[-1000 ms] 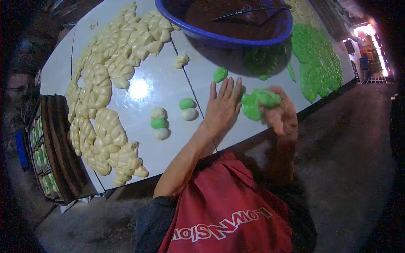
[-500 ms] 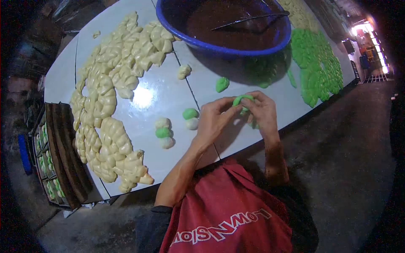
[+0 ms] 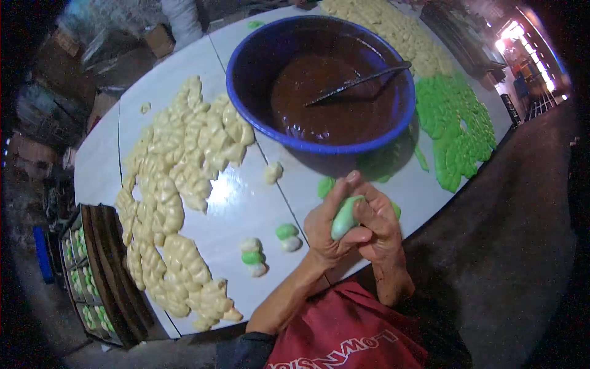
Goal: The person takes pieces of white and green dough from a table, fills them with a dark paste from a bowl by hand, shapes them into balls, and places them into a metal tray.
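Both my hands are cupped together around a pale green dough ball [image 3: 346,220] above the front of the white table [image 3: 230,212]. My left hand [image 3: 324,229] wraps its left side, thumb and fingers pressed against it. My right hand [image 3: 382,229] closes over it from the right. A green dough piece [image 3: 325,186] lies just beyond the left fingertips, and more green dough [image 3: 396,211] shows partly behind the right hand. To the left sit a row of white and green dough balls [image 3: 251,257] and a green-and-white pair [image 3: 287,232]. A cream dough lump [image 3: 273,173] rests farther back.
A large blue basin [image 3: 326,149] of brown filling, a dark stick [image 3: 359,83] leaning in it, stands at the back. Flattened cream dough pieces [image 3: 169,203] cover the left side, green ones [image 3: 452,135] the right. Stacked trays [image 3: 101,277] stand at the left edge.
My hands have gone from shaping a green dough piece with the fingertips to cupping the ball between them. The view has tilted up, showing more of the basin.
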Tool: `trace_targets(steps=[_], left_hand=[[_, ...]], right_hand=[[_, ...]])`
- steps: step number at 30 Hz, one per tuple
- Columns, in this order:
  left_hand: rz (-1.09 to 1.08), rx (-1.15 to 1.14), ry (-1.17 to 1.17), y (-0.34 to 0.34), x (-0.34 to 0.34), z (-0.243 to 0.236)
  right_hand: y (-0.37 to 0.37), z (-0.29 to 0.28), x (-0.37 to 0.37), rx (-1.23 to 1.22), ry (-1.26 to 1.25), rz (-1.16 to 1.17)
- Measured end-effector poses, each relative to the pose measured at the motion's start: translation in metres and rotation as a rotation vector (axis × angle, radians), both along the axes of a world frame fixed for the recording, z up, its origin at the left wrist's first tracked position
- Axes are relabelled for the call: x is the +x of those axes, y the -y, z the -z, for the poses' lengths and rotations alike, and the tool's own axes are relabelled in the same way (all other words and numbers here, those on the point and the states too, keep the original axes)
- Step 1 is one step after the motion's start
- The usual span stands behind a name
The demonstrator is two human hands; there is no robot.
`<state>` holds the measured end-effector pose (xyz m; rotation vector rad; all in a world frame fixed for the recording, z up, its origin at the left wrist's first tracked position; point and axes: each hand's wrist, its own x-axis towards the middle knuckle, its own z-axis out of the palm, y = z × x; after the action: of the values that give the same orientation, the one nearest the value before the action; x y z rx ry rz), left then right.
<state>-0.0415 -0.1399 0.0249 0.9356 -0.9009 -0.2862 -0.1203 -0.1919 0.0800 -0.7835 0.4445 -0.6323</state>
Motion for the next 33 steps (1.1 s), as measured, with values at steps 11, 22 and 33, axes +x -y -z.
trace_targets(steps=[11,22,33], left_hand=[[0.352,0.606,-0.508,-0.018,0.028,0.007],[0.147,0.825,-0.541,-0.038,0.068,0.008],[0.216,0.634,-0.621,-0.038,0.067,0.006]], right_hand=[[0.175,-0.010,0.121,-1.321,-0.713,-0.396],[0.183,0.066,0.176,-1.914,-0.702,-0.990],[0.179,0.025,0.128,-0.814,-0.591,-0.492]])
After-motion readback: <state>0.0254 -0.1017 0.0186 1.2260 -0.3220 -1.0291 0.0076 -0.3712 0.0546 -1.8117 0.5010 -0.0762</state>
